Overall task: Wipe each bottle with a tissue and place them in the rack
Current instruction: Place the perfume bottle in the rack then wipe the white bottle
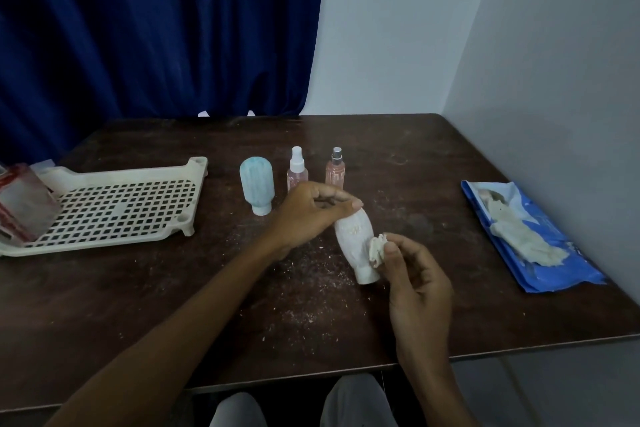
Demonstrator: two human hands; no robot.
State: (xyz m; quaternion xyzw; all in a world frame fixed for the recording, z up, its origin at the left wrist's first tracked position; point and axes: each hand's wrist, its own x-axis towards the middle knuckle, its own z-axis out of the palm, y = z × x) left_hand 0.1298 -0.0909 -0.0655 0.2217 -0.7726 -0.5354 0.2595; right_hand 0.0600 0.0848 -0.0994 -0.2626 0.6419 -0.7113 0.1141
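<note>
Plain room corner: scuffed wooden table [138, 305], blue curtain [156, 28], bare white walls [554, 62].

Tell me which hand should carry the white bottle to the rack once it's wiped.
Left, probably. The left hand grips the white bottle, and the rack lies on that side; the right hand pinches the tissue, farther from the rack.

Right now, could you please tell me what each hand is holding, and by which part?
The left hand grips the white bottle by its upper end. The right hand pinches a crumpled tissue against the bottle's side.
</note>
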